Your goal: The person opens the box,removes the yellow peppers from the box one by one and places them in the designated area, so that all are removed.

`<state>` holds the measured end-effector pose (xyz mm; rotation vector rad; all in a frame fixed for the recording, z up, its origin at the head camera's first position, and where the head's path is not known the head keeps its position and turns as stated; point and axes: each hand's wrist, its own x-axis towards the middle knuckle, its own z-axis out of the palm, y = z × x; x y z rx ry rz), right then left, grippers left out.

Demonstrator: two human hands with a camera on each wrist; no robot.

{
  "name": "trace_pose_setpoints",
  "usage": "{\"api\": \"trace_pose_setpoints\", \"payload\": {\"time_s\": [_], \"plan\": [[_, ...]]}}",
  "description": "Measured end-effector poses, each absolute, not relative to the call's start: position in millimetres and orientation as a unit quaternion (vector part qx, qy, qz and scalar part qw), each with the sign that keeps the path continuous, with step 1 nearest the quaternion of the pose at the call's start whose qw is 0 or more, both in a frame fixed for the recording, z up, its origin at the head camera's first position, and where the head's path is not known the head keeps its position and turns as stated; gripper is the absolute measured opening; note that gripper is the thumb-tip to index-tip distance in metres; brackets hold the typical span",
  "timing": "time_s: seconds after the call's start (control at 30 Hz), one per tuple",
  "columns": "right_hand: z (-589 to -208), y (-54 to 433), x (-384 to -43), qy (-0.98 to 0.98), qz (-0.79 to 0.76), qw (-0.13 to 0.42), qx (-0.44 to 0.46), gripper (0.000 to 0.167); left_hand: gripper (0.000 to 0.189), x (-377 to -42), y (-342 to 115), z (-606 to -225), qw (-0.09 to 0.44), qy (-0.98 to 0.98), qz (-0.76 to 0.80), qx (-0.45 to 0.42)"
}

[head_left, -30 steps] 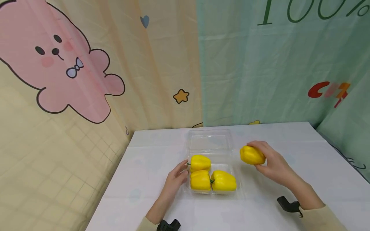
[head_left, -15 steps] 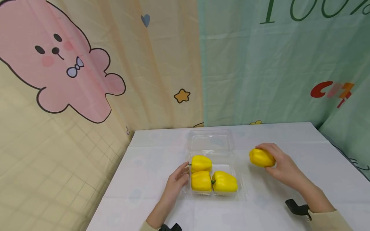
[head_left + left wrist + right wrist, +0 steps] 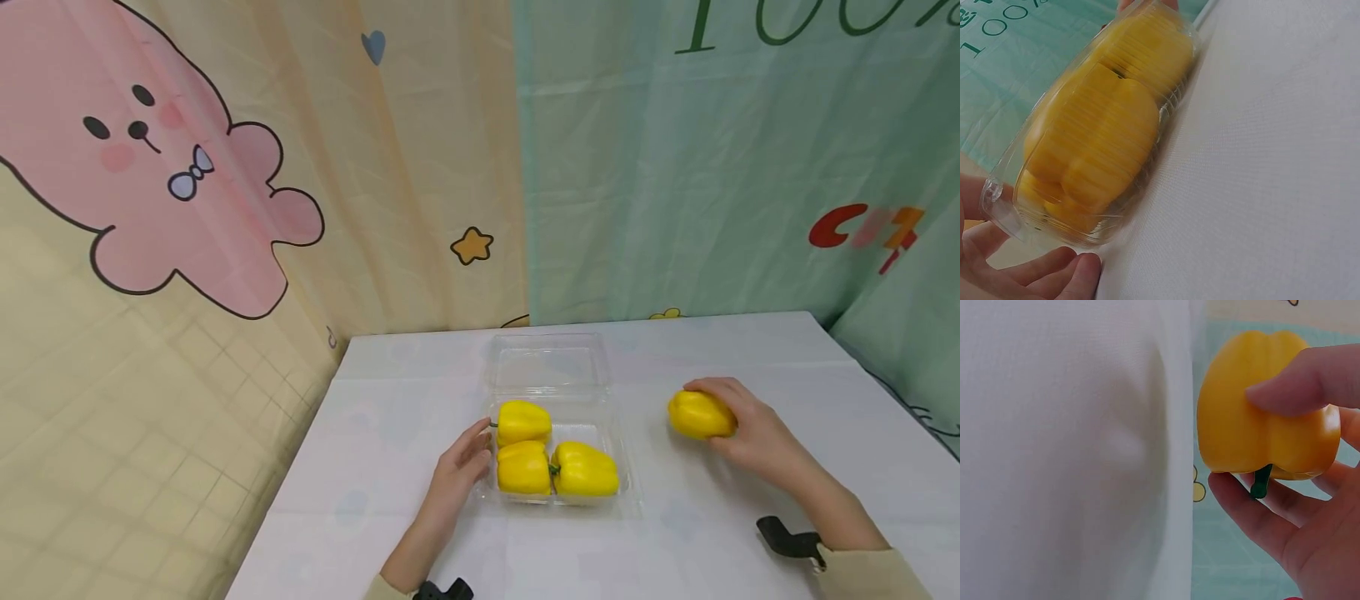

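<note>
My right hand [image 3: 757, 429] grips a yellow bell pepper [image 3: 697, 414] over the right part of the table. In the right wrist view the thumb lies across this bell pepper [image 3: 1241, 419], with fingers under its green-stem end, and a thin gap separates it from the tabletop. A clear plastic clamshell box [image 3: 585, 435] stands left of it, lid folded back. Inside it lie three yellow bell peppers [image 3: 585, 469], and its right rear corner is bare. My left hand [image 3: 457, 471] rests against the box's left side, fingers loosely bent; the left wrist view shows fingertips [image 3: 1088, 269] beside the box's end.
The transparent lid [image 3: 549, 367] lies flat behind the box. A white cloth covers the table [image 3: 360, 500]. Printed curtains [image 3: 420, 167] hang behind and to both sides. Black wrist straps with mounts [image 3: 787, 537] sit on both forearms.
My right hand has carried the bell pepper to the right, away from the box, and slightly lower toward the table. The left hand and the box's peppers keep their places.
</note>
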<state>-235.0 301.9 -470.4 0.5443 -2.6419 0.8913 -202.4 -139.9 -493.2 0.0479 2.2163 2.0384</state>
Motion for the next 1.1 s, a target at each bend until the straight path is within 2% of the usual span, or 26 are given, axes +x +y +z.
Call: {"api": "trace_pose_setpoints", "payload": {"time_s": [0.37, 1.1], "plan": [[-471, 312, -231, -0.922, 0.329, 0.131, 0.160, 0.078, 0.049, -201, -139, -493, 0.067, 0.733, 0.676, 0.013], [-478, 338, -233, -0.925, 0.324, 0.149, 0.131, 0.078, 0.051, -199, -138, -493, 0.067, 0.726, 0.684, 0.019]]}}
